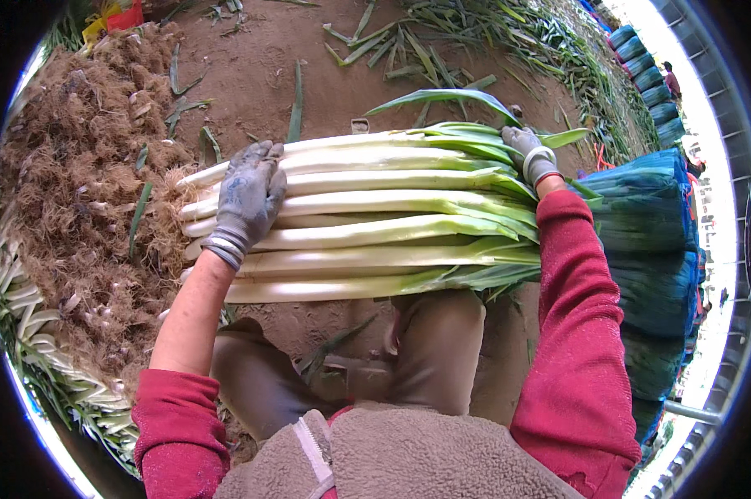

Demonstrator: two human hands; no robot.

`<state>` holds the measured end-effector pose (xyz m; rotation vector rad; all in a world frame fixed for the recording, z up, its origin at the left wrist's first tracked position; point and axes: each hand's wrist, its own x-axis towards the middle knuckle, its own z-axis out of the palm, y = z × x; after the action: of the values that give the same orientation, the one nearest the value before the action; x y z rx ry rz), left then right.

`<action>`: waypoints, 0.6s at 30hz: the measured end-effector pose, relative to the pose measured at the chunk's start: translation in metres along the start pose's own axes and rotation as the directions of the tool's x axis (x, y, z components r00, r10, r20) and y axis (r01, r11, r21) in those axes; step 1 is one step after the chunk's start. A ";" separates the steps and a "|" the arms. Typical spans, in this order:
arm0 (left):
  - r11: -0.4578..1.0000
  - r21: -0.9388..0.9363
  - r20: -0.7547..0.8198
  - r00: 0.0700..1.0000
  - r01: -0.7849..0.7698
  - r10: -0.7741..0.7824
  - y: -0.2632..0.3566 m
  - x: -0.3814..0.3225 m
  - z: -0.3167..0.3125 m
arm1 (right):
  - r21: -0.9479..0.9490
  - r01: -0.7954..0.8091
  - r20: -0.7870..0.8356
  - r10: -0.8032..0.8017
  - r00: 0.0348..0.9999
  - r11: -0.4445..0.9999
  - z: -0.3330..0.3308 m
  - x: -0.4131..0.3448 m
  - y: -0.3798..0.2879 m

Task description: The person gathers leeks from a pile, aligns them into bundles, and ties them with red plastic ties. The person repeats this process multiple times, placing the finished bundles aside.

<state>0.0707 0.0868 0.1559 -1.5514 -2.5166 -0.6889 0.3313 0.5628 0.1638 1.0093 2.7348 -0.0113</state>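
Observation:
Several leeks lie side by side across the space above my knees, white stems to the left, green leaves to the right and roots at the far left. My left hand, in a grey work glove, lies flat over the white stems near the root end, fingers close together. At the upper right of the leeks, my right hand, also gloved, is on the green leaves; its fingers are partly hidden, so its grip cannot be made out. One long leaf arches beyond the upper stems.
A large heap of leek roots covers the left side, with more leeks beyond it. Stacked leek bundles in blue-green wrapping stand at the right. Loose leaves litter the dirt floor. A person is far off at the upper right.

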 end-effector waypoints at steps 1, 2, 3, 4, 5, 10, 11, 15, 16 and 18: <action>1.000 -0.003 -0.002 1.000 -0.005 0.005 -0.001 0.001 0.000 | 0.045 -0.023 -0.118 0.028 0.993 0.999 0.011 -0.006 0.008; 1.000 -0.025 -0.004 1.000 -0.010 0.010 -0.001 0.000 0.000 | -0.177 -0.002 -0.001 0.002 1.000 0.984 0.014 0.000 0.020; 1.000 -0.027 0.004 1.000 0.005 -0.005 -0.001 0.001 0.001 | 0.070 -0.323 -0.205 0.331 0.921 0.944 0.030 -0.002 0.030; 1.000 -0.024 0.001 1.000 0.006 -0.006 -0.001 0.000 0.001 | 0.067 -0.426 -0.143 0.431 0.891 0.902 0.035 0.003 0.046; 1.000 -0.023 -0.004 1.000 0.015 -0.015 0.000 0.000 0.000 | 0.071 -0.489 -0.092 0.494 0.865 0.870 0.037 0.007 0.066; 0.999 -0.052 0.051 0.999 -0.008 0.011 0.002 0.001 -0.007 | 0.661 -0.619 0.475 0.403 0.782 0.423 0.011 -0.004 0.166; 0.998 -0.058 0.083 0.997 0.005 0.000 0.000 0.004 -0.010 | 0.576 -0.639 0.499 0.400 0.769 0.510 -0.004 -0.001 0.176; 0.996 -0.045 0.189 0.978 -0.081 0.088 -0.012 0.017 -0.027 | 0.205 -0.402 0.247 0.350 0.904 0.893 -0.077 0.016 0.157; 0.996 -0.010 0.231 0.969 -0.085 0.085 -0.012 0.022 -0.028 | -0.024 -0.239 0.196 0.239 0.951 0.971 -0.095 0.019 0.142; 0.996 -0.093 0.350 0.937 0.014 0.020 -0.009 0.035 -0.028 | -0.133 -0.002 0.072 0.011 0.997 0.991 -0.122 0.011 0.105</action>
<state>0.0420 0.1004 0.1896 -1.8577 -2.7637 -0.5820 0.3652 0.6601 0.2877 0.9616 2.6272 0.1310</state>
